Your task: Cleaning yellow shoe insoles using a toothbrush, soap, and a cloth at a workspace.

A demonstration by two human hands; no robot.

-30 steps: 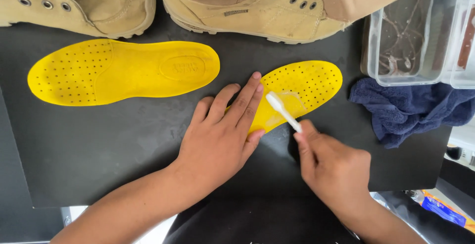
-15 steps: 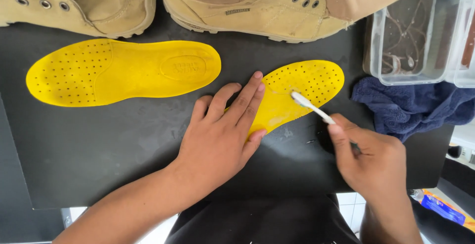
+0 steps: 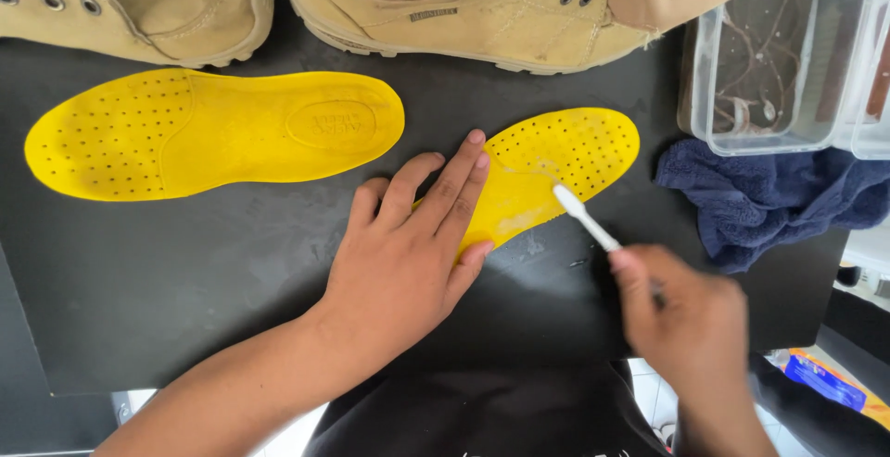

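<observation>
Yellow insole [image 3: 547,174], the one we are working on, lies flat on the black mat [image 3: 232,272] just below the tan boot [image 3: 519,3], with its perforated forefoot pointing up and right. Our left hand [image 3: 408,253] presses on its heel half, fingers straight and slightly spread, flat on the foam rather than gripping it. Our right hand [image 3: 691,313] has its fingers curled tight around the handle of a white brush [image 3: 582,218], whose head touches the insole's lower edge. We judge the insole light, thin and bendy, likely to slide or curl under the bristles, so pinning it broadly with the palm suits it better than pinching an edge. A second yellow insole [image 3: 213,133] lies well apart to the left; a dark blue cloth [image 3: 769,202] and a clear plastic tub [image 3: 769,58] sit to the right
</observation>
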